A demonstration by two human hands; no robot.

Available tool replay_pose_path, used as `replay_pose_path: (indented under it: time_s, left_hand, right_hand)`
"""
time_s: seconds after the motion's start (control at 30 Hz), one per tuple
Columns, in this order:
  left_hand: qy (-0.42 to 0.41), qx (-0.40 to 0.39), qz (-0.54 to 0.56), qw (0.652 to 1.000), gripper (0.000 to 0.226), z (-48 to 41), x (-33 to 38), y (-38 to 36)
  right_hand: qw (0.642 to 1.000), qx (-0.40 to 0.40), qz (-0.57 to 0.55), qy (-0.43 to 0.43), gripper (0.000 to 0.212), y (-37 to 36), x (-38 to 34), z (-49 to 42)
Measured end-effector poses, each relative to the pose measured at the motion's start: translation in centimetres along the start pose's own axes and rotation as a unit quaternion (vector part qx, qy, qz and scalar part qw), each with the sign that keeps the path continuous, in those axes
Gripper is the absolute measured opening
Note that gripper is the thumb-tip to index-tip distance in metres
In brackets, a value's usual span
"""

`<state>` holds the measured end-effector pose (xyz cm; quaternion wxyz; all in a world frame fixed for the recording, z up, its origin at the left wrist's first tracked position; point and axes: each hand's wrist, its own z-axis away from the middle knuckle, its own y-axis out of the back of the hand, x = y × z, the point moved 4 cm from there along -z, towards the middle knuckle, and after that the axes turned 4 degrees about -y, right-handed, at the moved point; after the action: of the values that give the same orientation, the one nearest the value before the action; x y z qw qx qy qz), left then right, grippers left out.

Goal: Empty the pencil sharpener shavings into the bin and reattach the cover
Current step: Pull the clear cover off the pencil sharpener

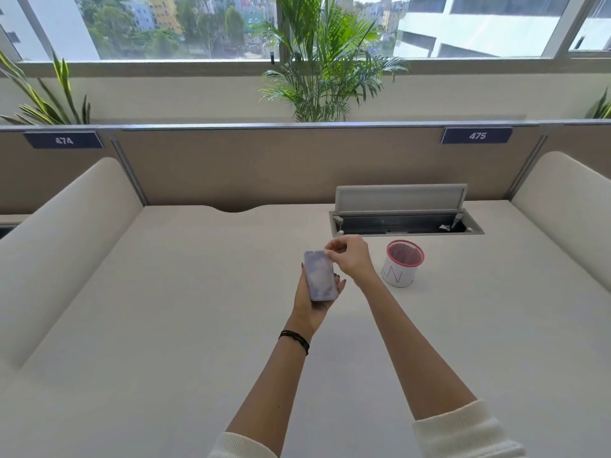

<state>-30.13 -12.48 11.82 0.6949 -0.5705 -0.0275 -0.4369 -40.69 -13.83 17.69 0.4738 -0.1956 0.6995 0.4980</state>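
A flat, pale lilac pencil sharpener (319, 276) lies lengthwise in my left hand (310, 300), which cups it from below above the middle of the desk. My right hand (350, 257) pinches its far top corner with thumb and fingertips. Whether the cover is on or off I cannot tell. To the right stands the bin (400, 269), a small white cup with a pink mesh rim and letters on its side, upright on the desk, a short way from my right hand.
A cable tray (406, 223) with its grey lid raised is sunk into the desk behind the bin. Padded cream dividers (66, 239) flank the desk on both sides, and a brown partition (264, 166) closes the back. Plants stand behind the partition.
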Motion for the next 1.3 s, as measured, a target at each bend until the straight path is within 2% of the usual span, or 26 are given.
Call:
replay_pose_path:
  time_s: [0.3,0.57,0.87,1.13,1.3]
  left_hand:
    - [0.018,0.005,0.03,0.999,0.036,-0.3,0.5,-1.2]
    - [0.024,0.005,-0.011,1.0,0.036,-0.4,1.0,-1.2]
    - [0.02,0.011,-0.004,1.0,0.036,0.0,1.9,-1.4]
    - [0.035,0.009,-0.015,0.999,0.034,0.1,1.3,-0.8]
    - [0.04,0.004,-0.016,0.999,0.034,-0.1,1.2,-0.7]
  right_hand:
    - [0.999,-0.042,0.016,-0.005,0.01,0.1,0.0,-1.8]
    - [0.994,-0.105,0.007,-0.002,0.013,0.1,-0.4,-1.9]
    - [0.991,-0.099,-0.095,0.005,0.018,-0.1,-1.0,-1.3]
    - [0.994,-0.109,-0.001,0.032,0.017,-0.7,-1.0,-1.0]
    - [0.993,-0.119,0.005,0.021,0.016,-0.7,-0.9,-1.1]
